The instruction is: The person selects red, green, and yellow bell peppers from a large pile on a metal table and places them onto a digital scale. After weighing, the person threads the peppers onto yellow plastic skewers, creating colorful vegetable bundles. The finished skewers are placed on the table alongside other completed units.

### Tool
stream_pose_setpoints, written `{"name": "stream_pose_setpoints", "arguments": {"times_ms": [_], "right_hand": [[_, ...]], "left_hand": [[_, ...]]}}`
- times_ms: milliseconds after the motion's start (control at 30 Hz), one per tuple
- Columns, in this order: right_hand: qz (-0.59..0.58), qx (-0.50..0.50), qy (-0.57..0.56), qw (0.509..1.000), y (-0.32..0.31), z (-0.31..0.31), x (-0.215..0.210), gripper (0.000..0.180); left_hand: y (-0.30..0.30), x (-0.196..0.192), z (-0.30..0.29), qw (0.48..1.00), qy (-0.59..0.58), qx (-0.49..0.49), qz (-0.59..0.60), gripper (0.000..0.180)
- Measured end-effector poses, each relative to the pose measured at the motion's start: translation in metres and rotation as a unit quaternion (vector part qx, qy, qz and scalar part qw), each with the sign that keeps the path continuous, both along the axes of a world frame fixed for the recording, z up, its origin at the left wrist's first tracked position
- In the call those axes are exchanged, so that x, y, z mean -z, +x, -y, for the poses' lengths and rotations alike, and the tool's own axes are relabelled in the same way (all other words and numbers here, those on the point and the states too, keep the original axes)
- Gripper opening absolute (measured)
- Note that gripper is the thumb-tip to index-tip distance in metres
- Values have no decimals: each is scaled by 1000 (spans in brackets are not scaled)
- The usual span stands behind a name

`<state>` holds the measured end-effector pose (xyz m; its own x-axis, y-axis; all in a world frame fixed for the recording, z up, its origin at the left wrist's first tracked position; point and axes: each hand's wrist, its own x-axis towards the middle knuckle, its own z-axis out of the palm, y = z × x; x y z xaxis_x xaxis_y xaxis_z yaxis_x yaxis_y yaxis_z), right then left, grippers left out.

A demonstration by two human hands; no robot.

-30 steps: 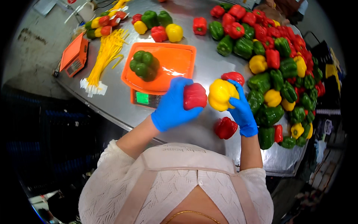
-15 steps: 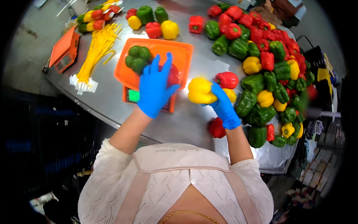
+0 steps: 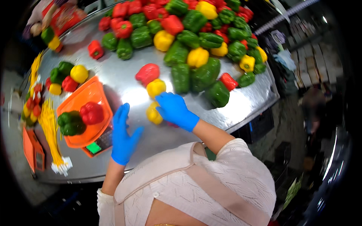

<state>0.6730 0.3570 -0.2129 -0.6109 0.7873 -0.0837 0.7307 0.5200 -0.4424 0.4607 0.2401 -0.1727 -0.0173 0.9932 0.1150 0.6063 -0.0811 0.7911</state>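
Note:
My left hand (image 3: 123, 137), in a blue glove, is open and empty beside the orange weighing scale tray (image 3: 68, 142). In the tray lie a green bell pepper (image 3: 71, 123) and a red bell pepper (image 3: 91, 113). My right hand (image 3: 176, 110), also gloved, reaches over the metal table with its thumb apart from the fingers. Its fingertips are at a yellow bell pepper (image 3: 156, 88), while another yellow bell pepper (image 3: 153, 114) sits by the thumb. A red pepper (image 3: 148, 74) lies just beyond. Another red one is mostly hidden beneath the right hand.
A large pile of mixed peppers (image 3: 188, 39) covers the far and right side of the table (image 3: 124, 73). Yellow ties (image 3: 50, 132), a second orange scale (image 3: 34, 150) and a small pepper group (image 3: 66, 75) are at left. Far left, another person's hand (image 3: 36, 29) is near stacked peppers.
The view has turned right. My left hand has moved off the tray. My right hand has let go of its yellow bell pepper, which now rests on the table, and reaches toward another.

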Motion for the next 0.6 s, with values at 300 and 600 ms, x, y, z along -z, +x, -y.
{"name": "stream_pose_setpoints", "arguments": {"times_ms": [300,600], "right_hand": [[-220,270,201,916,120,-31,-37,24],[-166,390,-23,905,289,-84,48,79]], "left_hand": [[61,114,-42,965,-126,42,228,95],[88,114,-79,984,-58,110,125,86]]}}
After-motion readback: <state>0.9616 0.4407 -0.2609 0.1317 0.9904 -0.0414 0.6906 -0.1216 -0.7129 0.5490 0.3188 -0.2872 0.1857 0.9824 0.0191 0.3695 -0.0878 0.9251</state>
